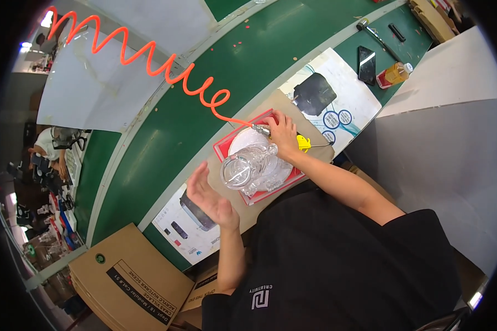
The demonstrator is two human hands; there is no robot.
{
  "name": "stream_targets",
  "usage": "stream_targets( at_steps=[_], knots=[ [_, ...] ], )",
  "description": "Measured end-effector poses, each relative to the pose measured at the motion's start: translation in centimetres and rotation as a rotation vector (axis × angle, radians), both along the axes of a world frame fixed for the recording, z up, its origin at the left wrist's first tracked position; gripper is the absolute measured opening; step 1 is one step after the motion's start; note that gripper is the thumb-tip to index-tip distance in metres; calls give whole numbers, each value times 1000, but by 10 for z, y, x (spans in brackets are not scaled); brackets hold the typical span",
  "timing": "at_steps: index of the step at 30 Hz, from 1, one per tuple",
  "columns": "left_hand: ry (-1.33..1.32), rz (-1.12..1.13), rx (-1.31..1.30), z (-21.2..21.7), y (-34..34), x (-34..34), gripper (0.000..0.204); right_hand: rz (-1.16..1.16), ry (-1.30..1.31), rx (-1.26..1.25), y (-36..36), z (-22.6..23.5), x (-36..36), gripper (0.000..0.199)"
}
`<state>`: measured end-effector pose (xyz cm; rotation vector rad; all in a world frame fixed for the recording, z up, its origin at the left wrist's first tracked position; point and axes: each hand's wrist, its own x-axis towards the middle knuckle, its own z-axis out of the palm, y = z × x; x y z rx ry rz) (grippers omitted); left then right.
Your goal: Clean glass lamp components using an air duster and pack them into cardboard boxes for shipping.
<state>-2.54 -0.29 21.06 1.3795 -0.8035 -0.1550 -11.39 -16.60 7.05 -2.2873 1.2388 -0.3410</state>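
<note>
A clear plastic figure (243, 171) with a round, open-looking end stands over a red-edged tray (222, 148) in front of me. White round material (244, 141) shows beneath or behind it; the lower parts overlap too much to separate. My right hand (283, 135) is closed around a yellow air blow gun (303, 143), whose thin nozzle points right. The metal fitting (261, 129) of an orange coiled hose (190, 85) meets it at the fingers. To the figure's left, my left hand (210, 198) is raised with fingers stretched, holding nothing.
Printed cardboard (359, 94) lies under the tray on a green bench (143, 149). At far right are a phone (366, 65), a drink bottle (394, 75) and a hammer-like tool (378, 38). Cartons (130, 276) stand lower left. Another person (49, 146) sits farther left.
</note>
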Motion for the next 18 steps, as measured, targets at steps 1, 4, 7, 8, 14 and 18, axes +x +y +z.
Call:
stream_targets(
  at_steps=[1,4,7,8,14,18],
  knots=[
    [89,125,68,-27,18,0,68,-3,-4,-11,0,0,0,46],
    [228,150,426,-69,33,-25,69,1,-11,-9,1,0,3,45],
    [105,60,522,-85,26,-41,65,9,-4,-12,0,0,2,45],
    [11,106,676,-89,26,-41,61,13,-2,-27,0,0,1,45],
    [-132,49,755,-79,26,-31,47,9,3,-18,-2,2,1,49],
    [-77,14,740,-79,31,-28,46,12,-17,-34,0,3,1,50]
  ],
)
